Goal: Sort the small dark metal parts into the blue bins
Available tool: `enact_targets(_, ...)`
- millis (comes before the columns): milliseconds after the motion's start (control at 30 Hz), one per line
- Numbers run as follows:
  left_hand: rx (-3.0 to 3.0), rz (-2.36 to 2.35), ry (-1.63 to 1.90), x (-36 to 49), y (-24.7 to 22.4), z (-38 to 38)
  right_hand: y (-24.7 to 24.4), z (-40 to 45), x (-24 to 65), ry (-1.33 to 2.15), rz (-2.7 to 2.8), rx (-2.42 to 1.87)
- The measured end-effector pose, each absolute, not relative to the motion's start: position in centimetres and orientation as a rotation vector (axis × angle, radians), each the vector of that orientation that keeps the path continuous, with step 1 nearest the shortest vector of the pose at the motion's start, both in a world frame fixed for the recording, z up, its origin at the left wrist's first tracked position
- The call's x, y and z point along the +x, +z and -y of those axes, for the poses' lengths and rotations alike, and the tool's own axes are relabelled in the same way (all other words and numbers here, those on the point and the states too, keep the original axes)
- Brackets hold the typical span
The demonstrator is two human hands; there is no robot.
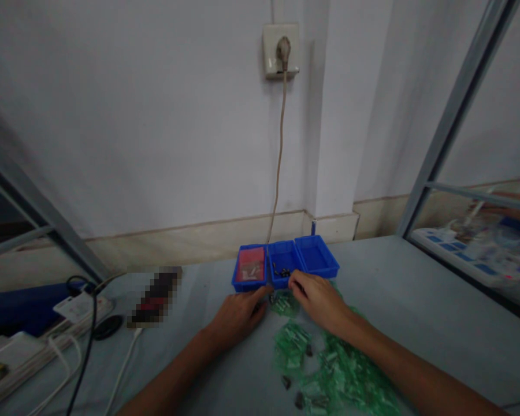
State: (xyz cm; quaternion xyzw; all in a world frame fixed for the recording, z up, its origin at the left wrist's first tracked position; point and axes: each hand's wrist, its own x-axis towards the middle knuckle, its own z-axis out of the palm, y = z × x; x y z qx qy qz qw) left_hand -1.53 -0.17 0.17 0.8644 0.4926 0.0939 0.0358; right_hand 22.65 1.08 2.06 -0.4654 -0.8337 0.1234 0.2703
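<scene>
Three blue trays stand side by side at the back of the table. The left tray (234, 277) has a pink piece and a small clear bag in it; the middle tray (281, 248) holds several small dark parts; the right tray (316, 257) has nothing visible inside. My left hand (241, 312) lies before the left tray, fingertips closed at a small green packet (285, 304); what they hold is too small to name. Over the front right corner of the middle tray is my right hand (314, 294), fingers pinched, their contents hidden. Green plastic packets (351, 375) lie beneath and beside my right forearm.
Small dark pieces (286, 382) lie near the packets. At the left are a blurred-out device (156, 297), a white cable, a power strip (39, 370) and a round black object (108, 327). Metal frame bars (453, 98) rise at both sides. A plugged cord (281, 144) hangs on the wall.
</scene>
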Motion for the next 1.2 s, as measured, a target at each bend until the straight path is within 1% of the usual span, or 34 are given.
enact_targets(567,2.687,-1.469,0.279,-1.3,0.4,0.3,1.9,-1.1,22.6,0.367,2.082,-1.171)
enact_targets(633,2.692,-1.488,0.277,-1.3,0.3,0.3,1.9,-1.3,22.6,0.448,2.023,-1.156)
enact_targets(767,2.679,-1.538,0.274,-1.2,0.3,0.2,2.0,-2.1,22.7,0.759,1.802,-1.036)
enact_targets(900,2.643,-1.543,0.286,-1.2,0.3,0.2,2.0,-3.0,22.8,0.991,1.628,-0.968)
enact_targets(1000,2.634,-1.509,0.314,-1.3,0.3,0.2,1.9,-3.2,22.9,1.100,1.528,-0.980)
enact_targets(1200,2.651,-1.406,0.322,-1.3,0.5,0.3,2.1,-2.8,22.8,1.189,1.460,-0.991)
